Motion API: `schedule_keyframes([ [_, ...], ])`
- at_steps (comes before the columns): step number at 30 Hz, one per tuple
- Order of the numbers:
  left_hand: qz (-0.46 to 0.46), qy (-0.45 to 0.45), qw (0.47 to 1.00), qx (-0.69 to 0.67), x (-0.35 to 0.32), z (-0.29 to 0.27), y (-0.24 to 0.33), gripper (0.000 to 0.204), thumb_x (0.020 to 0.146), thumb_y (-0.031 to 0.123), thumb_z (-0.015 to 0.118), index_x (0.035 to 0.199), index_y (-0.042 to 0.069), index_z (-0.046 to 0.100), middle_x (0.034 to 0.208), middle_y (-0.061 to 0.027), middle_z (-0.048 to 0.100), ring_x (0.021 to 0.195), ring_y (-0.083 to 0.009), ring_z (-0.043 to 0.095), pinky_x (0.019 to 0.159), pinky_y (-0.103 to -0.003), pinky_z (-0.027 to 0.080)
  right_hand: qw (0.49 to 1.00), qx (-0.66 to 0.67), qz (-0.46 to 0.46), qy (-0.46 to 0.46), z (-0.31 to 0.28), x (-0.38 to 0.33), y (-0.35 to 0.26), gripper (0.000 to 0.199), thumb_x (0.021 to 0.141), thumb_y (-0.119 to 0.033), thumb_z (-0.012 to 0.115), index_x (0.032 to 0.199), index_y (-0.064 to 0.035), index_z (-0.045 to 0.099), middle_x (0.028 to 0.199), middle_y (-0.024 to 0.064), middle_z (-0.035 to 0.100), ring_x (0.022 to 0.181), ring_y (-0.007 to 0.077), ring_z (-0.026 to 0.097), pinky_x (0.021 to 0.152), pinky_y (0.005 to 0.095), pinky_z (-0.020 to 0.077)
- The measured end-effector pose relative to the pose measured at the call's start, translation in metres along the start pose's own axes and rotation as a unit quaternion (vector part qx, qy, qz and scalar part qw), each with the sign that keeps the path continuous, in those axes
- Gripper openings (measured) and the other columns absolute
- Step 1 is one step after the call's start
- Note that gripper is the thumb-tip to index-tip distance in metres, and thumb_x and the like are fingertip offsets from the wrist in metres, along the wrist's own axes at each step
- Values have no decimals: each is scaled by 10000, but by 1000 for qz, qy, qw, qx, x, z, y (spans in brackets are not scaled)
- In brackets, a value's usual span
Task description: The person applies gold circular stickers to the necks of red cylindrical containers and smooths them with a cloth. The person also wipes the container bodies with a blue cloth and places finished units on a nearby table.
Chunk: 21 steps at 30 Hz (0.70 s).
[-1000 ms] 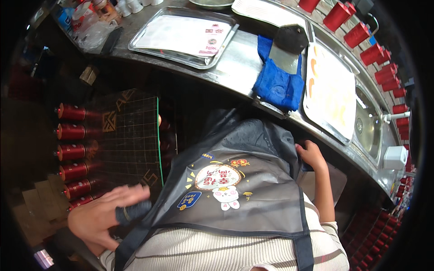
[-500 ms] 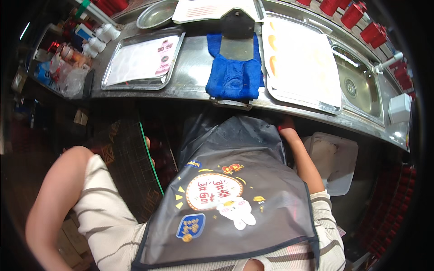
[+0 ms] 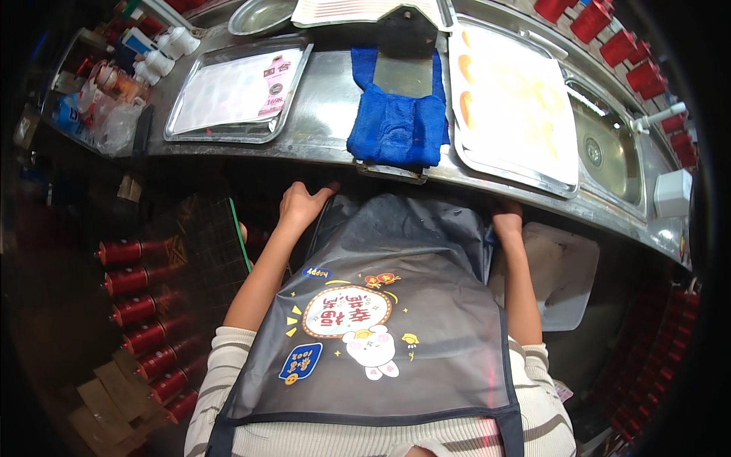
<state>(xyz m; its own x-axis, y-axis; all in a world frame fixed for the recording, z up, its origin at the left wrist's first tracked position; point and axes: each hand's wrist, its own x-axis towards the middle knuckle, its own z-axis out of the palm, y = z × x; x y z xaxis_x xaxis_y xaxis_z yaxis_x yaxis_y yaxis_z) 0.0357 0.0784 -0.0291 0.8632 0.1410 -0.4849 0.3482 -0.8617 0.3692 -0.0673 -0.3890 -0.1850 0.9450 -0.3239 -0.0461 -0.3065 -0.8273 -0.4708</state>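
Note:
A dark grey apron (image 3: 426, 289) with a cartoon rabbit print spreads over my lap, below the steel counter. My left hand (image 3: 303, 206) is at the apron's upper left edge, closed, its thumb against the cloth; most of its fingers are hidden. At the opposite edge, my right hand (image 3: 508, 219) sits beside the apron under the counter's front lip. Shadow hides its fingers, so its grip does not show. Above the apron, a folded blue towel (image 3: 400, 126) lies over the counter edge, in front of a dark upright metal piece (image 3: 406, 36).
Sheets cover a metal tray (image 3: 171, 126) on the left and another tray (image 3: 560, 189) on the right, beside a sink (image 3: 609, 179). A translucent bin (image 3: 563, 286) stands below right. Red spools (image 3: 137, 308) and a green-edged dark board (image 3: 217, 236) are at lower left.
My left arm has swung in from the far left, bringing the hand to the apron's left edge. My right hand has shifted right and shows more. Red spools at left have come into view.

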Motion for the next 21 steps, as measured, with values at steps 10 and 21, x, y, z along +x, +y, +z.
schedule_keyframes([
  [10, 79, 253, 889, -373, 84, 40, -80, 318, 834, 52, 703, 1132, -60, 690, 1085, -206, 733, 1018, -261, 683, 917, -358, 492, 991, 107, -32, 79, 48, -18, 44, 156, 838, -113, 785, 951, -15, 738, 930, 119, 749, 884, 171, 677, 821, 335, 537],
  [21, -6, 12, 998, 57, -6, -19, -93, 718, 892, 540, 656, 1310, -32, 543, 1323, -283, 581, 1227, -463, 557, 1052, -425, 450, 984, 161, -54, -53, 8, 3, 6, 450, 761, -388, 836, 1043, -50, 746, 1031, 116, 745, 1001, 274, 681, 937, 374, 515],
])
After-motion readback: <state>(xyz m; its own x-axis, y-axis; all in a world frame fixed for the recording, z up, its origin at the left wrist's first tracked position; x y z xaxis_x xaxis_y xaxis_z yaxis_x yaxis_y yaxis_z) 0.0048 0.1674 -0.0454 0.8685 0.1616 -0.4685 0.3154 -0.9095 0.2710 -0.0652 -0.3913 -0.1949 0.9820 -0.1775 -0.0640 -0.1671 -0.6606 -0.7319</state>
